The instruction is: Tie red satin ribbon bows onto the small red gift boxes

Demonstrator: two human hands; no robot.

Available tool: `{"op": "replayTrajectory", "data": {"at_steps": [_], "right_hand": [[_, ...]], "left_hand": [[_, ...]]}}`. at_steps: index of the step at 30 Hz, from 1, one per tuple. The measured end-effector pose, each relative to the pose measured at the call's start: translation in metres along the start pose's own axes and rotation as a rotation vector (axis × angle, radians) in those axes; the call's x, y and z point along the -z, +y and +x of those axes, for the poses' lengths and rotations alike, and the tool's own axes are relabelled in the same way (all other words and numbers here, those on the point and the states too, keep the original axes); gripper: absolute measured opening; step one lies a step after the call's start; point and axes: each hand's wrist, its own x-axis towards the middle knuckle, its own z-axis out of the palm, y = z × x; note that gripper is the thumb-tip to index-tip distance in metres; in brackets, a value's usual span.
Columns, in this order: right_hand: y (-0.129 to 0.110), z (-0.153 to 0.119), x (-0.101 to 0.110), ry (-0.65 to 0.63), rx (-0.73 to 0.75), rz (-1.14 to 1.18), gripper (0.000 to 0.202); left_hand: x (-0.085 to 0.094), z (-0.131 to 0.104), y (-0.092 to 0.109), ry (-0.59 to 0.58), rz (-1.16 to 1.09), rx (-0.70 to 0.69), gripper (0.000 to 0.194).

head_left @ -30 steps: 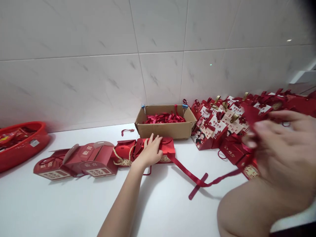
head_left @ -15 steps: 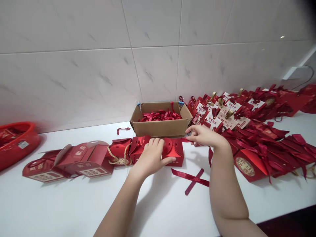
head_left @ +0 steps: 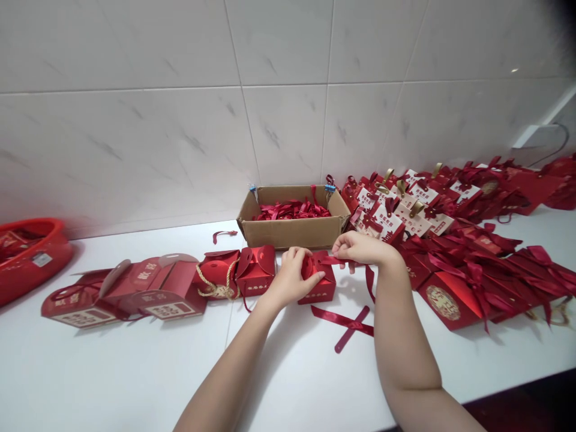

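Note:
My left hand [head_left: 294, 279] grips a small red gift box [head_left: 321, 294] from its left side, thumb across the front and fingers over the top. Pinched in my right hand [head_left: 353, 248] is a dark red ribbon [head_left: 330, 260], which reaches the top right of that box; its loose tail hangs below the hand. Just left of my left hand stands another red gift box [head_left: 257, 270] with a thin ribbon at its front. On the table in front lies a crossed ribbon strip with a knot [head_left: 355, 325].
Behind the hands is a cardboard box [head_left: 292, 233] of ribbons. A rope-handled box [head_left: 218, 276] and larger red boxes [head_left: 173, 288] line up left, near a red basin [head_left: 40, 264]. Many finished-looking boxes [head_left: 450, 294] crowd the right of the white table [head_left: 135, 378].
My left hand has shifted right onto the right-hand box, uncovering the box beside it. My right hand has moved slightly left with the ribbon, closer to the box top.

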Motion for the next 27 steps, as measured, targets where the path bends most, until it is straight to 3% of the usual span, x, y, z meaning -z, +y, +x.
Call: {"op": "replayTrajectory", "data": {"at_steps": [5, 13, 21, 27], "right_hand": [[0.000, 0.002, -0.001, -0.009, 0.010, 0.002, 0.007], [-0.003, 0.005, -0.005, -0.050, 0.046, -0.029, 0.007], [-0.009, 0.009, -0.012, -0.030, 0.023, -0.106, 0.007], [-0.011, 0.008, -0.013, 0.005, -0.010, -0.190, 0.010]], "left_hand": [[0.008, -0.001, 0.003, -0.043, -0.033, 0.056, 0.039], [-0.004, 0.001, 0.000, 0.026, 0.034, -0.004, 0.012], [-0.008, 0.004, -0.004, 0.132, 0.024, -0.037, 0.016], [-0.012, 0.002, -0.004, 0.115, 0.038, -0.019, 0.018]]}}
